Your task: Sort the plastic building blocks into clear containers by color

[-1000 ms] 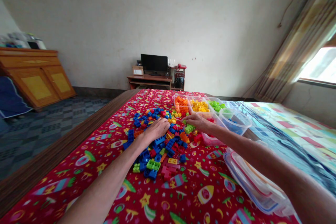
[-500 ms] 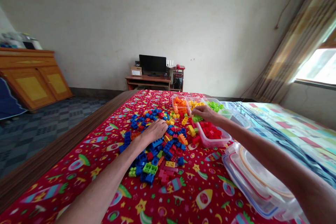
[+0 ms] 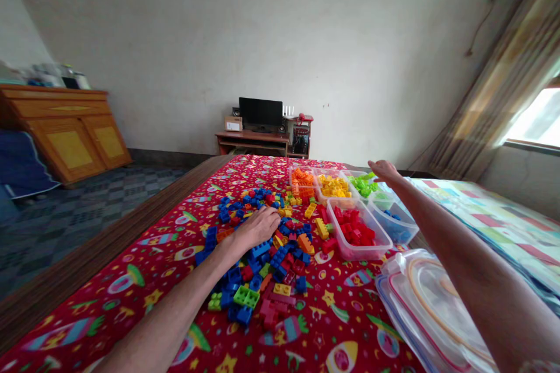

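My left hand [image 3: 261, 226] lies on the loose pile of toy building blocks [image 3: 262, 253], its fingers curled down among them; what they hold, if anything, is hidden. Blue, red, yellow, orange and green blocks surround it. My right hand [image 3: 385, 171] hovers over the clear box of green blocks [image 3: 364, 185], fingers apart, with green blocks just under it. Nearer to me stand a box of red blocks [image 3: 355, 230] and a box with a few blue blocks [image 3: 392, 215]. Yellow blocks [image 3: 334, 186] and orange blocks [image 3: 303, 179] fill the boxes to the left.
Clear box lids [image 3: 431, 303] are stacked at the right front on the red patterned cloth [image 3: 332, 320]. A patchwork-covered bed [image 3: 485, 204] lies on the right. Across the room are a desk with a monitor [image 3: 261, 113] and a wooden cabinet [image 3: 70, 134].
My right hand has moved right and away from me, from above the red and yellow boxes to the green one, taking green blocks along. My left hand stays on the pile.
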`<state>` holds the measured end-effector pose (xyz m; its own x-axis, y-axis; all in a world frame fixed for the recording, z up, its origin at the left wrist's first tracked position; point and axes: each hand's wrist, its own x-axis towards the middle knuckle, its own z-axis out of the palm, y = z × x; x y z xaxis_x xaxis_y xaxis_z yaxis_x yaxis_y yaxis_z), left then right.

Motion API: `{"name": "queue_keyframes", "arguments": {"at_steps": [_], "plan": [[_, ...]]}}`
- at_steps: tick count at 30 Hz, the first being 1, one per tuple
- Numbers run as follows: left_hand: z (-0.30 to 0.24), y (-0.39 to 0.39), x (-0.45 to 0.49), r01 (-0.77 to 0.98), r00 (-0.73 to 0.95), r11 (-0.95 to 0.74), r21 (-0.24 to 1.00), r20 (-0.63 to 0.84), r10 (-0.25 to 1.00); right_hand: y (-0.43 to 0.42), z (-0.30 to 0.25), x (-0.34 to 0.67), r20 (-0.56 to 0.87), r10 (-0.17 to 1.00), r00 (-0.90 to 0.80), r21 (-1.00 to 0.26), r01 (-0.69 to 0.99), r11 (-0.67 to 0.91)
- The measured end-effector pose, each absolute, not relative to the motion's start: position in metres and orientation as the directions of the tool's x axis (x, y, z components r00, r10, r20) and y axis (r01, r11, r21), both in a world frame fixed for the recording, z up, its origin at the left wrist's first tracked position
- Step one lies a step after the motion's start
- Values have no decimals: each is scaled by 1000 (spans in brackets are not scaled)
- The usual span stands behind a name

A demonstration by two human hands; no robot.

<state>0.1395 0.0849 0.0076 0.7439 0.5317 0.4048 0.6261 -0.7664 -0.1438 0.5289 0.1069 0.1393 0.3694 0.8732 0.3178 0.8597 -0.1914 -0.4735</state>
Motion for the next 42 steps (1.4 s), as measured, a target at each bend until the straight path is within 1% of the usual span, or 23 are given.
{"name": "queue_keyframes", "arguments": {"at_steps": [2, 6, 8, 9, 10, 11, 13, 14, 15, 17, 20, 22, 24, 26, 28, 32, 35, 38, 40, 42], "plan": [[8, 84, 140, 628, 744, -763, -154, 407, 530, 111, 138, 523, 280, 859, 429, -505, 827, -249], [8, 84, 139, 642, 731, -753, -141, 409, 547, 107, 130, 496, 249, 887, 389, -572, 798, -190], [7, 85, 139, 629, 738, -766, -134, 412, 534, 100, 125, 477, 245, 932, 267, -580, 810, -79], [7, 85, 139, 623, 740, -772, -129, 416, 529, 95, 122, 467, 252, 957, 147, -546, 837, 15], [6, 86, 139, 621, 739, -775, -120, 419, 527, 88, 118, 457, 251, 968, -9, -468, 874, 130], [6, 86, 138, 622, 736, -775, -109, 421, 531, 80, 114, 448, 238, 955, -176, -341, 906, 252], [5, 87, 139, 632, 726, -770, -88, 415, 549, 61, 106, 431, 166, 882, -442, -32, 891, 453], [5, 88, 139, 637, 722, -766, -82, 410, 557, 51, 101, 423, 120, 842, -526, 110, 850, 515], [5, 88, 139, 640, 722, -764, -81, 404, 562, 41, 96, 417, 72, 810, -582, 227, 801, 554], [5, 88, 140, 638, 728, -764, -93, 394, 561, 26, 86, 407, -24, 770, -638, 383, 705, 597], [6, 88, 140, 633, 739, -764, -125, 390, 549, 14, 72, 396, -94, 784, -614, 493, 655, 573], [8, 86, 140, 629, 747, -764, -145, 386, 541, 14, 62, 391, -95, 812, -576, 518, 668, 535], [9, 84, 139, 626, 753, -764, -157, 376, 540, 18, 52, 387, -66, 824, -563, 508, 691, 513], [11, 83, 140, 639, 744, -754, -152, 373, 555, 23, 45, 385, -36, 824, -565, 476, 715, 512], [13, 82, 141, 648, 739, -746, -154, 366, 566, 28, 42, 384, -39, 831, -554, 436, 739, 513], [14, 81, 142, 645, 756, -738, -200, 313, 576, 38, 52, 387, -36, 839, -543, 347, 781, 520], [11, 82, 141, 661, 739, -729, -177, 323, 591, 48, 70, 388, 25, 832, -554, 289, 801, 525], [7, 84, 140, 669, 722, -731, -136, 355, 594, 63, 83, 385, 103, 843, -528, 260, 832, 490], [6, 84, 139, 679, 708, -725, -118, 370, 602, 74, 84, 381, 119, 863, -491, 264, 854, 449], [8, 83, 139, 674, 715, -727, -129, 361, 599, 86, 78, 376, 131, 879, -459, 291, 865, 409]]}}
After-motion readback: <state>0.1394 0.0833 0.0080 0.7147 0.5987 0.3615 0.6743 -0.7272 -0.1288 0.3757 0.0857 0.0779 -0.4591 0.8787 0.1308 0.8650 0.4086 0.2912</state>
